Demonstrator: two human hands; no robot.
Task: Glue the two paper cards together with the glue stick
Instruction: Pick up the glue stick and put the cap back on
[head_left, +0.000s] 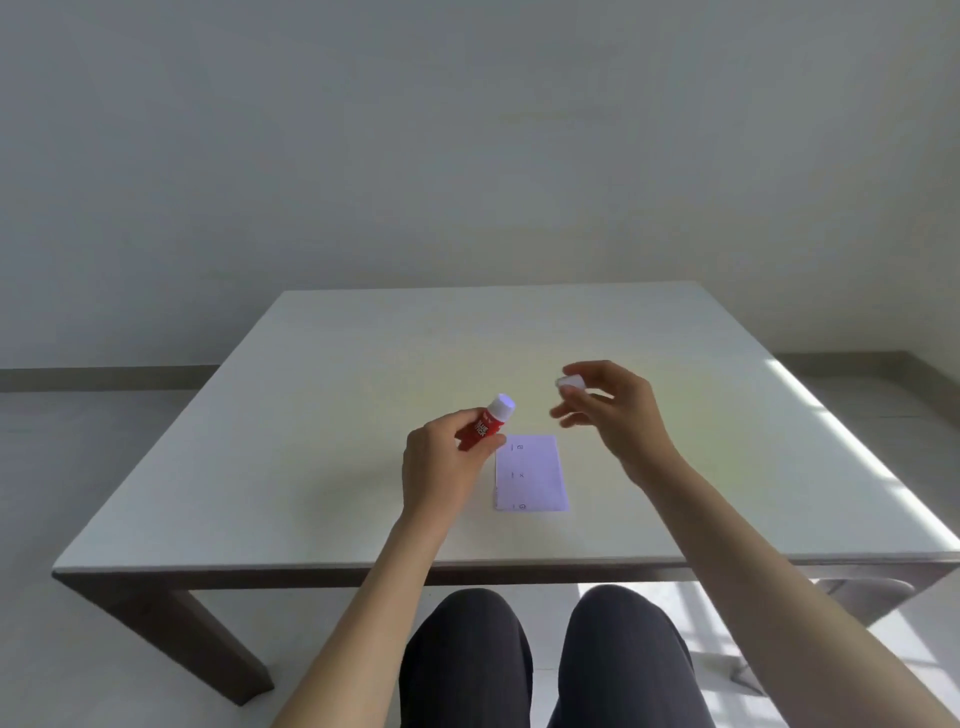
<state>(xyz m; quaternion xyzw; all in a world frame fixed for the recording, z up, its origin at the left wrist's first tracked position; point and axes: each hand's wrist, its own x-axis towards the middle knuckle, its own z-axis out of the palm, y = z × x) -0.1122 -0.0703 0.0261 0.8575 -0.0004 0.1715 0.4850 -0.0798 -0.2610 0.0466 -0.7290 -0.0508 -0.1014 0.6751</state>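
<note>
My left hand (441, 457) grips a red glue stick (485, 423) by its body, tilted so its white top points up and to the right. The stick's cap is off. My right hand (613, 410) holds the small white cap (570, 383) between thumb and fingertips, a short way right of the stick. Both hands hover above the table. Below and between them a white paper card (531, 474) with small printed marks lies flat on the table; a second card edge shows along its left side, so the cards seem stacked.
The white table (311, 415) has dark legs, and its near edge runs just above my knees (545, 649). A bright strip of sunlight lies along the table's right side. A plain wall stands behind the table.
</note>
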